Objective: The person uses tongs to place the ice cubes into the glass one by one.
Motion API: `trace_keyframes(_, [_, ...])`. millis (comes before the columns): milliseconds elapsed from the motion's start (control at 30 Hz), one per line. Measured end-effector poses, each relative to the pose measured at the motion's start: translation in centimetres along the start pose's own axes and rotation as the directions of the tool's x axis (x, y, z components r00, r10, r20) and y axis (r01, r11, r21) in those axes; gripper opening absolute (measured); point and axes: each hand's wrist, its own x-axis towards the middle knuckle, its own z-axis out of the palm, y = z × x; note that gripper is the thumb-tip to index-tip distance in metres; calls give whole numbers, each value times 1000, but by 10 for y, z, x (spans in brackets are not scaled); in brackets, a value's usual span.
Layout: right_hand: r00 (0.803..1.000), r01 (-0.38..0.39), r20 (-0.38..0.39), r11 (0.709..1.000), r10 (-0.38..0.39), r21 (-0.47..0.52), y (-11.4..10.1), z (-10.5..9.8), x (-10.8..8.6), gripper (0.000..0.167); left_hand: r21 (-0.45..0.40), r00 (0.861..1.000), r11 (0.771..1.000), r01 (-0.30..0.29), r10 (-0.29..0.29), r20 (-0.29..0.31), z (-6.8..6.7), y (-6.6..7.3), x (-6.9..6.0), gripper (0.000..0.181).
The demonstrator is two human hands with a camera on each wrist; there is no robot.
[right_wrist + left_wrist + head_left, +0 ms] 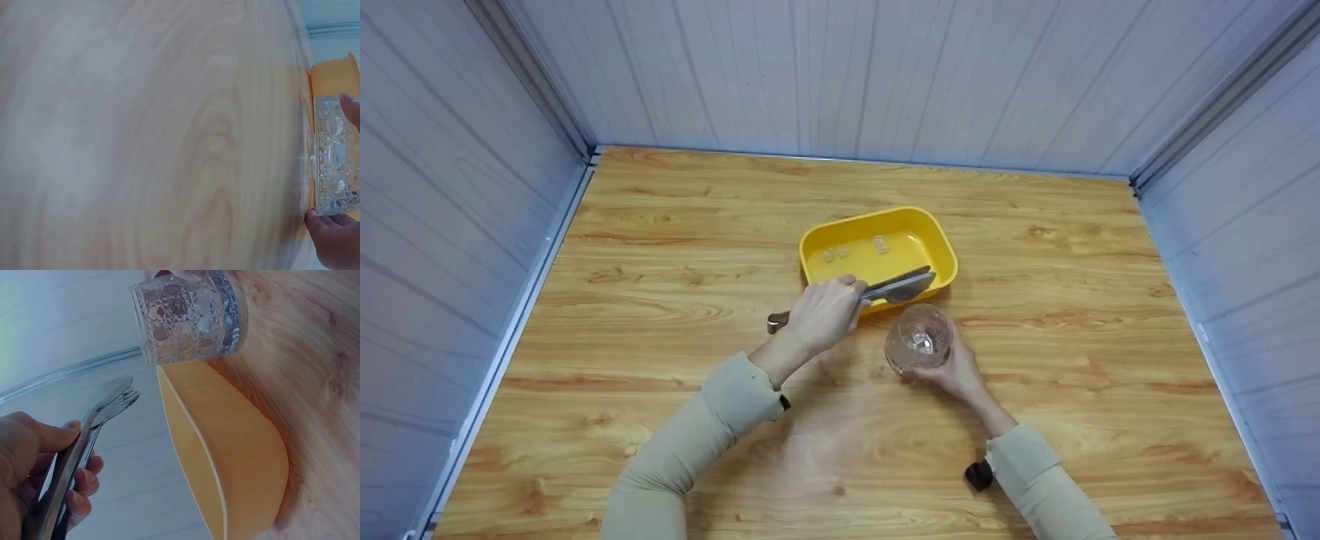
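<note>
Nearest us, two pale khaki fabric sleeves (660, 457) reach over a light wood-grain table (660, 337); left hand (825, 311) has its fingers curled round long silver metal tongs (900, 287), tips slightly parted above the near side of a yellow rectangular round-cornered tray (877, 223). We count a few small clear cubes (880, 244) on the tray's floor. Right hand (958, 367) we log as wrapped round a clear, cut-pattern tumbler (911, 349), mouth up, just beside the tray's near right corner.
</note>
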Motion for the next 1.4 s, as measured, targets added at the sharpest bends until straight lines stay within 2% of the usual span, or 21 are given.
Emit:
trace_keyframes(167, [1000,3,-4,1000,-3,-11,27,3,6,99,8,1000,1000,-23,23,0,-3,4,-5,14])
trace_keyframes(533, [1000,28,-7,998,-29,-49,29,3,7,98,27,998,998,-55,55,24,-6,13,-13,13])
trace_keyframes(833, [1000,-15,-1,998,15,-64,28,2,6,99,61,995,993,-98,97,23,-10,19,-17,13])
trace_keyframes(967, [999,-32,0,998,32,-62,24,2,6,100,68,992,990,-122,120,30,-10,21,-17,13])
trace_keyframes(1200, [1000,-6,-3,999,5,-44,-12,-1,-2,92,83,991,988,-129,125,51,-11,23,-17,13])
trace_keyframes(1400, [999,-36,-2,997,36,-63,-12,0,-1,92,95,990,986,-133,128,56,-10,24,-17,14])
